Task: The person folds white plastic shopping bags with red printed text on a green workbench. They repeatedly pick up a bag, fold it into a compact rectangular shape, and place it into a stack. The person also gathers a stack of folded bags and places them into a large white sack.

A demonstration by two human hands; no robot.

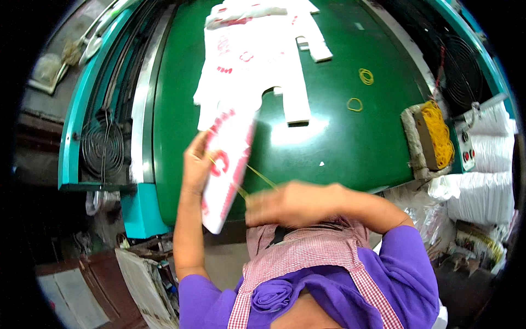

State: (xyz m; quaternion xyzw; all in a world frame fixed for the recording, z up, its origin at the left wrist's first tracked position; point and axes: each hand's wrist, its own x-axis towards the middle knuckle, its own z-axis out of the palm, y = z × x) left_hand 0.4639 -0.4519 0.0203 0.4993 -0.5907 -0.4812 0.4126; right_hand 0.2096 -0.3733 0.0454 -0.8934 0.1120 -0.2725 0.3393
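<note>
Purple shirt (405, 263) and red-checked apron (307, 249) come nearest. Left of centre, the left hand (196, 164) has its fingers closed on the edge of a folded white bundle (227, 170) with red print, tilted over the near edge of the green tabletop (339, 153). Just right of it the right hand (296, 204), blurred, is curled in and seems to hook a yellow band (262, 176) stretched to the bundle — banding looks begun but unfinished. Beyond lies a white pile (252, 60) of similar print, no band visible on it, so probably left to do

Around them, left to right: a teal frame (82, 137) with a round wire guard (102, 148); the glossy tabletop; loose yellow bands (366, 77); a box (430, 137) heaped with more — then white stacks (485, 192)
</note>
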